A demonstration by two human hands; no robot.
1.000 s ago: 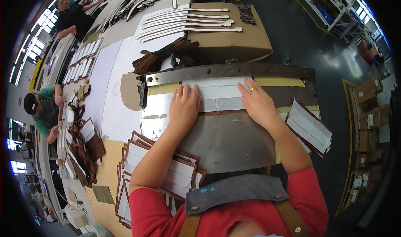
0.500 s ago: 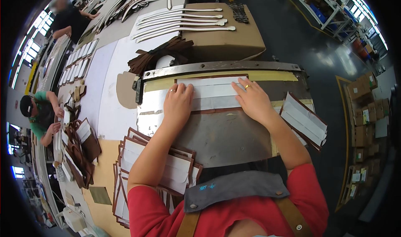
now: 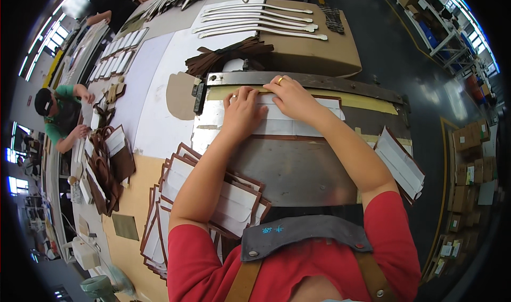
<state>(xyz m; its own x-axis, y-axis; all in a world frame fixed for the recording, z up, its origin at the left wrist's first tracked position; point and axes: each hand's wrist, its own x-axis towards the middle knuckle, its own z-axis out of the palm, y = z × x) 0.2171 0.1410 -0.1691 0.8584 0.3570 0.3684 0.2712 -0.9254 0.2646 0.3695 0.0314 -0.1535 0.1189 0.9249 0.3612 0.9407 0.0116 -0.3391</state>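
Observation:
A flat leather panel [image 3: 303, 127] with white lining and brown edges lies on a metal work plate [image 3: 298, 169] in front of me. My left hand [image 3: 242, 112] rests on its left part, fingers bent toward the far edge and thumb held apart. Beside it, my right hand [image 3: 291, 98] has its fingertips drawn together at the same far edge, close to the left fingers. The hands cover the panel's left end and part of that edge. A pile of similar panels [image 3: 213, 195] lies at the near left; another lined panel [image 3: 402, 163] lies to the right.
Behind the plate runs a metal bar [image 3: 340, 84], with yellow tape [image 3: 367, 105] alongside. Beyond it are a brown leather strip bundle [image 3: 229, 57] and several pale straps [image 3: 261, 22] by a cardboard box [image 3: 319, 49]. A person in green [image 3: 61, 113] works at the left.
My right hand has moved left and away from me, to the panel's far edge near my left hand. My left fingers are more bent. The whole view has shifted slightly.

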